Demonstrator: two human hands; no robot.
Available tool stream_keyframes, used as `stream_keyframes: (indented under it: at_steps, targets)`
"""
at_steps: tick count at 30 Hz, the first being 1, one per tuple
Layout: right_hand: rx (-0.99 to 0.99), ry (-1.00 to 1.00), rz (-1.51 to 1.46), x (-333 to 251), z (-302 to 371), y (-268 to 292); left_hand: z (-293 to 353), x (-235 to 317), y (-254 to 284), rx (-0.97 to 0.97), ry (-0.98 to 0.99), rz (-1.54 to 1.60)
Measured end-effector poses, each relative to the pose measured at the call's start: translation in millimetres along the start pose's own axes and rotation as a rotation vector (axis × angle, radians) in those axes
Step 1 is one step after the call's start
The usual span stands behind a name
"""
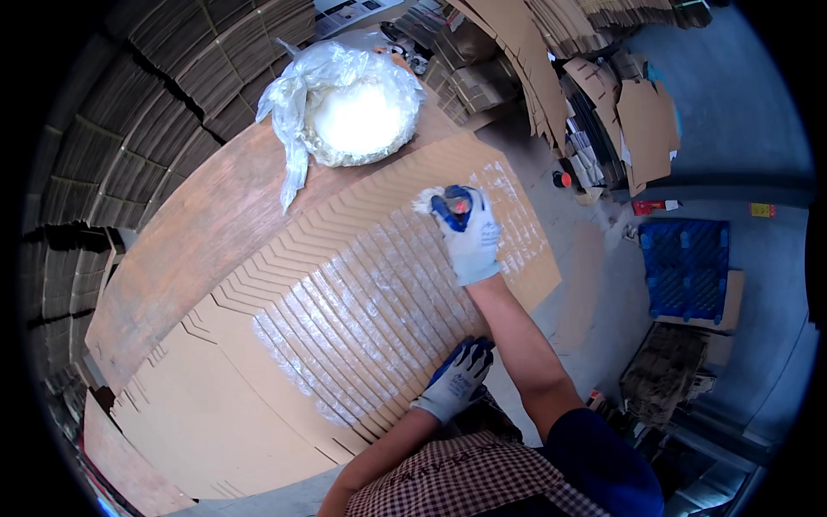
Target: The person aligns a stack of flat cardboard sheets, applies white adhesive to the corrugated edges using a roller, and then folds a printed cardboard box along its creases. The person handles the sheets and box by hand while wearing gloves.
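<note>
On the table lies a fanned row of overlapping brown cardboard sheets (250, 388), their edges stepped like slats. A wet, whitish, glue-like coating (345, 319) streaks the exposed strips. My right hand (472, 228), in a white glove with blue fingertips, is closed around a small brush (424, 203). Its pale bristles stick out to the left over the sheets, while its handle is mostly hidden. Lower down, my left hand (455, 379), gloved alike, rests with fingers stretched along the near edge of the sheets. Beyond them stands a plastic-lined bowl (291, 103) holding a bright white substance.
The wooden tabletop (189, 267) curves along the far left. Bundled cardboard stacks (129, 112) rise behind it. Cardboard pieces (646, 129) lean at the upper right. A blue pallet (685, 267) stands on the right, beyond the floor.
</note>
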State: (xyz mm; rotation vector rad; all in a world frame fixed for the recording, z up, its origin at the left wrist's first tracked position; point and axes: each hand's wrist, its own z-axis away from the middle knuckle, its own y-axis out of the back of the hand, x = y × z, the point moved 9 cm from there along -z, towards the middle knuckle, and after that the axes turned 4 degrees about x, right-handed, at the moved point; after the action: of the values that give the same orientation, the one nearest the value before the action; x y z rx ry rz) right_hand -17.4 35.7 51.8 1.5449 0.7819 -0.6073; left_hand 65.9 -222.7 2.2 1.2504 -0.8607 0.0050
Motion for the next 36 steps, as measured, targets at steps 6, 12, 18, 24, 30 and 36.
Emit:
stream_keyframes:
  at_steps: [6, 12, 18, 24, 30, 36]
  targets:
    - [-0.079, 0.119, 0.118, -31, 13, -14, 2, 0, -2, -0.012, 0.010, -0.011]
    - [0.065, 0.016, 0.216, 9, -31, 27, 0, -1, 8, 0.010, -0.017, -0.024]
    - [0.050, 0.130, 0.276, 20, -34, 15, -1, 0, 6, -0.008, -0.005, 0.000]
    - [0.076, 0.158, 0.190, 7, -45, 24, -1, -2, 5, -0.022, 0.009, -0.005]
    - [0.078, 0.079, 0.351, 42, -67, 44, -1, 1, 3, -0.100, -0.009, -0.003]
    - [-0.134, 0.156, 0.298, 25, 50, 81, -1, 0, 4, -0.068, 0.018, -0.009]
